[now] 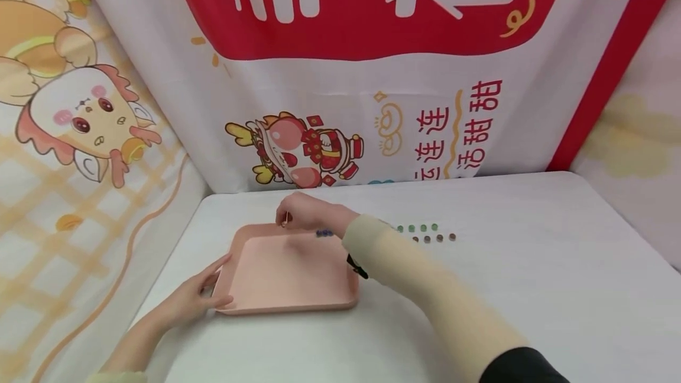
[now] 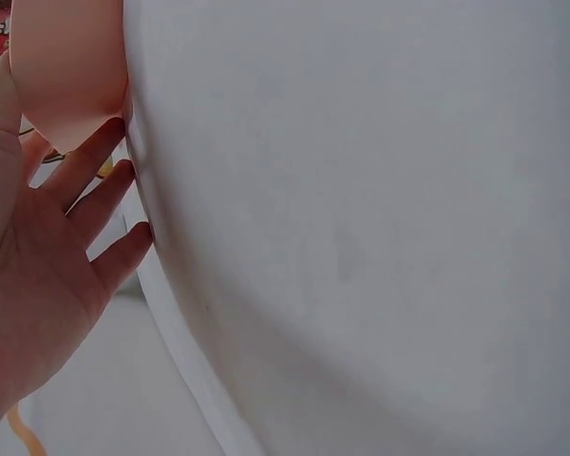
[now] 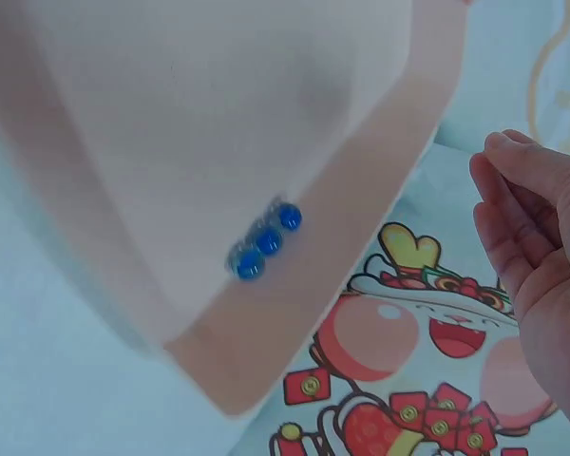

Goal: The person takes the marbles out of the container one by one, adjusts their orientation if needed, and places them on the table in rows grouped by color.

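Note:
A pink rectangular tray (image 1: 289,306) lies on the white table. At its left side my left hand (image 1: 194,294) touches the rim, thumb by the front corner and the other fingers along the side. In the left wrist view those fingers (image 2: 104,204) are fairly straight against the tray's outer edge. Three blue glass marbles (image 3: 266,239) sit in a row inside the tray along its back wall. My right hand (image 1: 305,211) is above the back rim, left of the marbles, with thumb and fingertips together. Whether something small is between them is hidden.
Right of the tray, a row of several green marbles (image 1: 423,228) and a row of several brown marbles (image 1: 439,238) lie on the table (image 1: 505,288). A printed cloth (image 1: 346,87) hangs behind the table, and a patterned cloth (image 1: 96,205) covers the left side.

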The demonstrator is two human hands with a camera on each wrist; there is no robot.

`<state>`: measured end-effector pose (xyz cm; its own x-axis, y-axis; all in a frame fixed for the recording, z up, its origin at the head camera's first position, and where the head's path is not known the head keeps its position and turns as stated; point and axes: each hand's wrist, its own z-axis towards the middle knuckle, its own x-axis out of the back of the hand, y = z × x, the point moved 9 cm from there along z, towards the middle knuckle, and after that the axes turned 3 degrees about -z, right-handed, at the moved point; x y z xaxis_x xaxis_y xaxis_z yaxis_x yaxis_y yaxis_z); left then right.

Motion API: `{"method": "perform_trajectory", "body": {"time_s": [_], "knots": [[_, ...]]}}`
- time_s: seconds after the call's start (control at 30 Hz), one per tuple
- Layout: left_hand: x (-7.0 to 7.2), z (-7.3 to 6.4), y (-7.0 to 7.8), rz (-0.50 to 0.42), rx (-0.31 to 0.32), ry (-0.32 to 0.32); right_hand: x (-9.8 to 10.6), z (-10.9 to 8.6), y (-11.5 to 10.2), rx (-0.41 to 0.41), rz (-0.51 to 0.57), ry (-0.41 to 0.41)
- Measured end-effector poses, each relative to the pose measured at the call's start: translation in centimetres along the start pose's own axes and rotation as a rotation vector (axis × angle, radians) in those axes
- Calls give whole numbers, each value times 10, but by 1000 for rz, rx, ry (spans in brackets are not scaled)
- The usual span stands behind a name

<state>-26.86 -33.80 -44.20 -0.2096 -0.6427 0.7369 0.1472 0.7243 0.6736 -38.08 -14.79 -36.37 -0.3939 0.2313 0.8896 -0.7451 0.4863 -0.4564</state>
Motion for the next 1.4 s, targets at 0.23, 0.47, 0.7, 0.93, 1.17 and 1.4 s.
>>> {"method": "perform_trajectory", "body": {"time_s": [0.23,0.47,0.7,0.93,1.17,1.4], "knots": [[2,-1,0,13,-14,10,27,-30,-4,66,7,28],[1,1,0,-10,-32,-2,36,-63,-11,99,-21,12],[1,2,0,-44,-34,-14,37,-97,-7,97,-14,23],[-1,0,-2,-29,-12,-21,40,-138,15,17,-8,60],[-1,-1,-1,-22,-3,-26,39,-186,41,-126,131,108],[-2,-1,-2,-25,0,-31,40,-230,49,-60,118,215]]}}
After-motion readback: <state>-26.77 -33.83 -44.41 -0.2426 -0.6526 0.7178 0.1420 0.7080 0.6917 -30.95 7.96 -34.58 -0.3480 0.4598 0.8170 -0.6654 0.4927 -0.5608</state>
